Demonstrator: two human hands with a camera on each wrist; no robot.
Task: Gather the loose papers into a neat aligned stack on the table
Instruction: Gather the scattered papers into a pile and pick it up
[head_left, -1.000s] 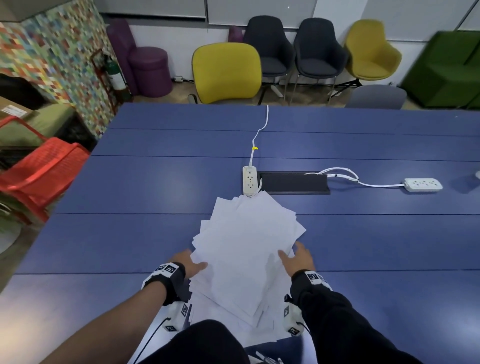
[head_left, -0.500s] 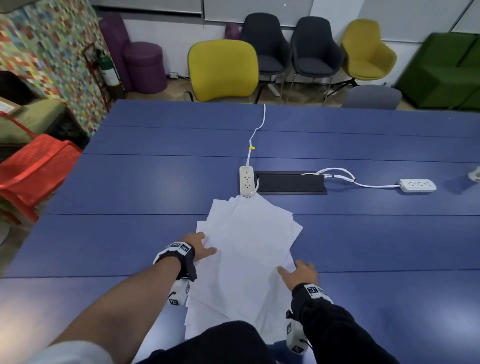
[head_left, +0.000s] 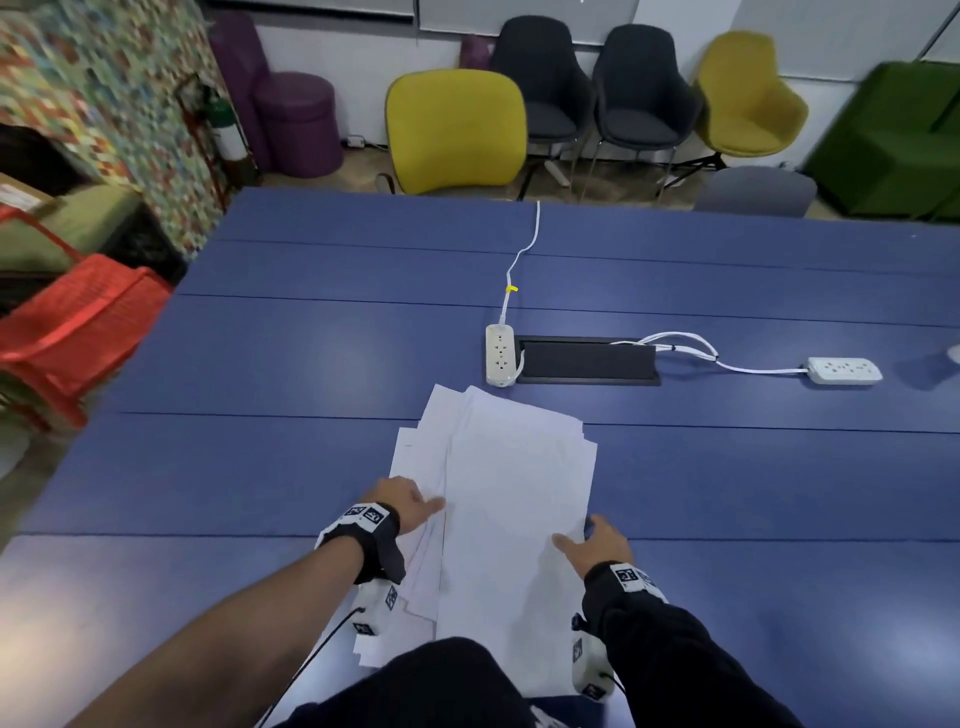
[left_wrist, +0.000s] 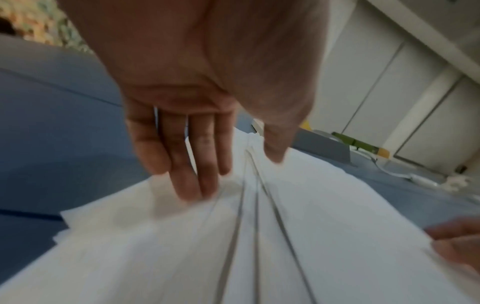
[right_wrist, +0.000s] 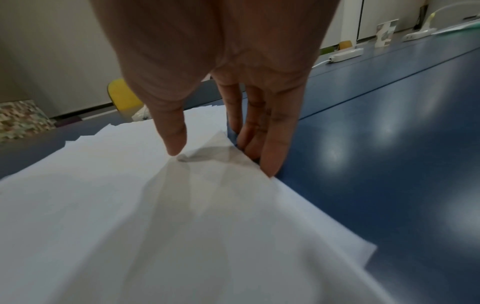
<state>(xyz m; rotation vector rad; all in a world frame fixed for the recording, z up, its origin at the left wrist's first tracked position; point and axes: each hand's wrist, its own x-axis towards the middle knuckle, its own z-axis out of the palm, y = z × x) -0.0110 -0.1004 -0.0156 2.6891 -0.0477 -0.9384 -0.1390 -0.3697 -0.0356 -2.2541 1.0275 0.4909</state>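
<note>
My left hand (head_left: 402, 503) lies flat on the left side of the papers (head_left: 511, 499), fingers (left_wrist: 187, 164) straight and close together, their tips pressing down on the fanned-out sheet edges; the thumb reaches across onto the top sheet. Nothing is gripped there, the palm is simply spread and released onto the pile.

My right hand (head_left: 597, 543) is at the pile's right edge. Its fingers (right_wrist: 272, 131) point down along the side of the sheets, touching the edge where paper meets the desk (head_left: 270, 467), while the thumb presses on top, wrinkling the upper sheet between thumb and fingers. It looks like a light pinch on that edge, though I cannot tell how many sheets are caught in it.

The papers sit on the blue desk directly in front of me, between both hands, running from my body toward the white power strip (head_left: 500, 355). The pile is uneven: on the left, several sheets stick out in a staggered fan, and the far corners do not line up. A second power strip (head_left: 844, 370) lies well apart to the right, joined by a white cable to the black desk hatch (head_left: 587, 359).
</note>
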